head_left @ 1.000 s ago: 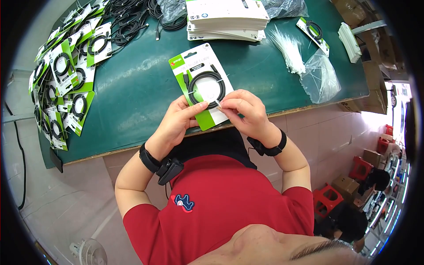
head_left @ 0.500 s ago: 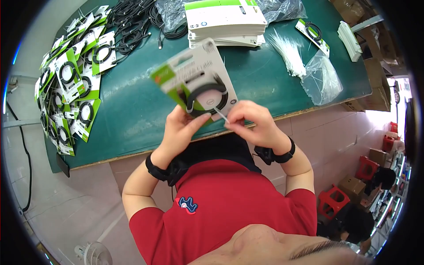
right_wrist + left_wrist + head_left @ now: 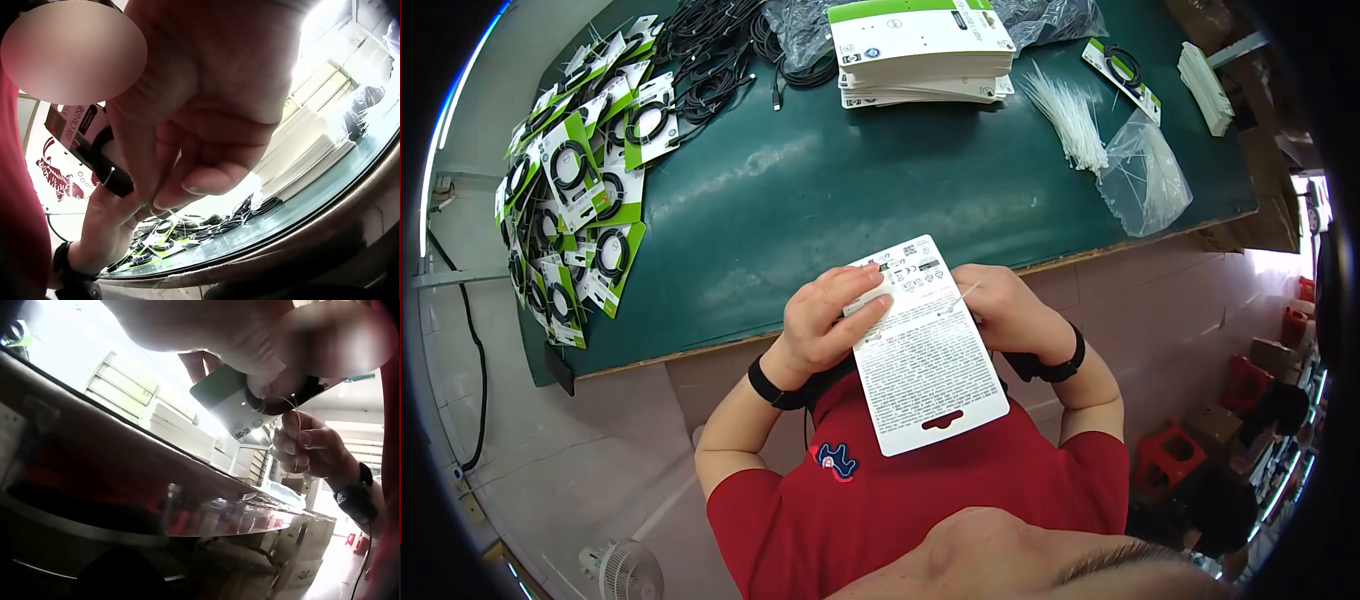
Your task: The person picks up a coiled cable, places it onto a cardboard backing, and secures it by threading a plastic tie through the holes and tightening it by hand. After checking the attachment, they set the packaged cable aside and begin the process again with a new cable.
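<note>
A cardboard card (image 3: pixel 930 370) is held up over the table's near edge, its printed white back towards the head camera and its hanging slot at the bottom. My left hand (image 3: pixel 825 320) grips its left side, fingers on the back. At the right side my right hand (image 3: pixel 1008 312) pinches a thin white cable tie (image 3: pixel 968 292), whose end pokes past the card. In the left wrist view the tie (image 3: pixel 298 434) curves from the card to my right hand (image 3: pixel 312 447). Part of the black coiled cable (image 3: pixel 115 178) shows on the card's front in the right wrist view.
Carded cables (image 3: pixel 570 170) are heaped on the left of the green table (image 3: pixel 740 240). Loose black cables (image 3: pixel 710 70) and a card stack (image 3: pixel 925 60) lie at the back. White ties (image 3: pixel 1068 120), a clear bag (image 3: pixel 1145 180) and one carded cable (image 3: pixel 1122 75) lie right.
The card has been flipped from its cable side to its printed back and brought nearer my body. My left fingers now lie over the back, and my right hand has moved to the card's right edge.
</note>
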{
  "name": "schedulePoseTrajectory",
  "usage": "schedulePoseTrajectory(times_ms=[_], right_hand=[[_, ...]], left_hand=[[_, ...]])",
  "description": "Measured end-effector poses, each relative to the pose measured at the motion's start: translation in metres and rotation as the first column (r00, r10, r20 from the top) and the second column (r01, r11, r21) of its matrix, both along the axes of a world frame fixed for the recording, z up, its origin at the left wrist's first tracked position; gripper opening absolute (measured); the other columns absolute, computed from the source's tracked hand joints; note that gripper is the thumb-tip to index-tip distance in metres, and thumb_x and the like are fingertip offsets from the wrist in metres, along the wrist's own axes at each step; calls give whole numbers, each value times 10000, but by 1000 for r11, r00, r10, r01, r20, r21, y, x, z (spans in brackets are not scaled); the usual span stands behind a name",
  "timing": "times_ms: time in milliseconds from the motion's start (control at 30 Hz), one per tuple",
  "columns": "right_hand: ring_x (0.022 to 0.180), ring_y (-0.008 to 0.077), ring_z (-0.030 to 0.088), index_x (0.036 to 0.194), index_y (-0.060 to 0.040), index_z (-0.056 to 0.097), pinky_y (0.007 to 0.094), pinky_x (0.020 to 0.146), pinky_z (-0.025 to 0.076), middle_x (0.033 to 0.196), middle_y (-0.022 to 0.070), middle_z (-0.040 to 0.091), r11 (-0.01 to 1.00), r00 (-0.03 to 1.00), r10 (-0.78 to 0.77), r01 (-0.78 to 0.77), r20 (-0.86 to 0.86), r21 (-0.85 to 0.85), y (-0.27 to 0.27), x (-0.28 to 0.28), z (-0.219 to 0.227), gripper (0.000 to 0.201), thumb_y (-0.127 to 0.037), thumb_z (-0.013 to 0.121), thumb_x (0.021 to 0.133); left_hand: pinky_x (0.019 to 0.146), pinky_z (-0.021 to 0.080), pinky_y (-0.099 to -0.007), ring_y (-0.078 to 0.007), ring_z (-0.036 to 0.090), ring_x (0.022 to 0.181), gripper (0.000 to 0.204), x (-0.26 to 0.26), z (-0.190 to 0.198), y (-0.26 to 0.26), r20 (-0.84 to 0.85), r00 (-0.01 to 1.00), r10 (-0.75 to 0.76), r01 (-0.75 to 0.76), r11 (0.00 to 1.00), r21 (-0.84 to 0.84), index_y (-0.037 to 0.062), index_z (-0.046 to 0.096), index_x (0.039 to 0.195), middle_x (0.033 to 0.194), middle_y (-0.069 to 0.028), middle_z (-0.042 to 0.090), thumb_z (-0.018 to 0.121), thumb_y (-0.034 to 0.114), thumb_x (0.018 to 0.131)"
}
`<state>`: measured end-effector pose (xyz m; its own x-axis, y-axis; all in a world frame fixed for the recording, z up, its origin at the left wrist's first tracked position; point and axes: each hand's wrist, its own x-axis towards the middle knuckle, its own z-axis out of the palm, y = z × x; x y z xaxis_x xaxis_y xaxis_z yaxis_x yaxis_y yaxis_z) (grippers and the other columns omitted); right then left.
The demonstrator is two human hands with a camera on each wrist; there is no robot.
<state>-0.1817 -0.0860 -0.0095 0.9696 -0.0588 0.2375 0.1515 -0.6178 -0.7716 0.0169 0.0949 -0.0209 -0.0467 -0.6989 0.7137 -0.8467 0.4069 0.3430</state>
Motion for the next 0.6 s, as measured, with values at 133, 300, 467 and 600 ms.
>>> schedulePoseTrajectory(times_ms=[133,300,467,600], right_hand=[[830,316,674,1055,-25,681,380,707,544,959,119,691,1000,999,-10,10,51,0,2,3,3,306,-133,775,784],[795,292,640,1024,-41,669,384,687,528,911,92,658,1000,996,-23,22,91,10,1,6,8,238,-113,743,809],[797,303,638,1041,-39,667,388,695,529,910,101,656,1000,994,-24,23,109,9,2,7,8,246,-100,731,811],[783,280,642,1021,-29,671,350,683,529,901,106,643,998,969,-66,60,238,33,5,14,7,223,-69,743,814]], left_hand=[[766,588,-369,-305,716,966,331,-1,-1,-1,-79,997,25,-22,999,30,27,661,1081,1158,-168,692,774,110,781],[745,586,-368,-316,719,968,371,-1,-4,-4,-122,992,30,-27,999,26,26,657,1101,1172,-180,691,793,126,771],[745,585,-370,-318,719,975,388,-1,-4,-4,-142,990,23,-20,999,26,23,654,1108,1178,-184,691,801,132,766],[761,584,-373,-327,717,977,382,-1,-7,-5,-183,983,17,-8,999,47,19,651,1114,1167,-186,693,796,112,773]])
